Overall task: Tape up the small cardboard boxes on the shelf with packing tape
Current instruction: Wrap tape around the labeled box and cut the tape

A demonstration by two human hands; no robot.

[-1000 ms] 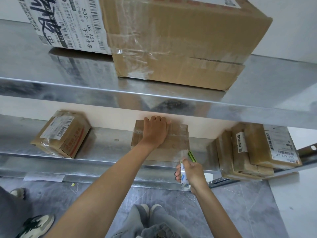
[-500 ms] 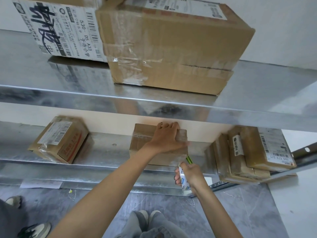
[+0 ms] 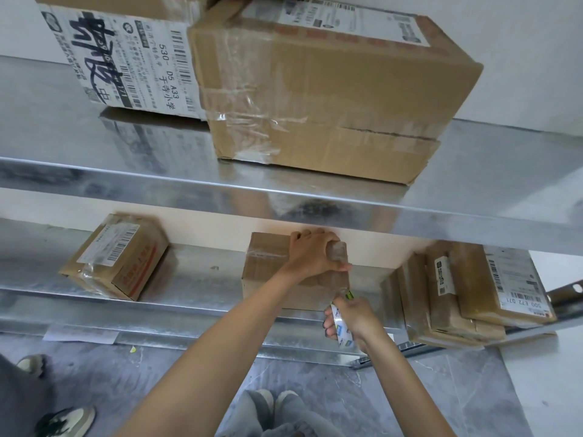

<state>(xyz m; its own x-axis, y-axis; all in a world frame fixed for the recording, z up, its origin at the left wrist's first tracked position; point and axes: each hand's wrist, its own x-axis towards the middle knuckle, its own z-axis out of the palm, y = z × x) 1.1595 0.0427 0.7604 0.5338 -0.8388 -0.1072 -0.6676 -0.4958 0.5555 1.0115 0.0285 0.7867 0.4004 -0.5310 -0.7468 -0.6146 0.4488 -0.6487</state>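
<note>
Box (image 3: 268,272) on the shelf (image 3: 195,279) seems light, stiff; left hand (image 3: 310,253) grips its far edge, right hand (image 3: 353,313) clutches the tape roll (image 3: 339,328).

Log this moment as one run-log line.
step: taping | left hand: holds middle box top | right hand: grips tape roll at box's front right corner

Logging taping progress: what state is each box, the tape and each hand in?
middle box: on lower shelf, clear tape over its top.
left hand: grips middle box's far top edge.
right hand: grips tape roll.
tape roll: held below the box's front right corner.
left box: taped, untouched.
right boxes: stacked, untouched.
large box: upper shelf, taped.
</note>
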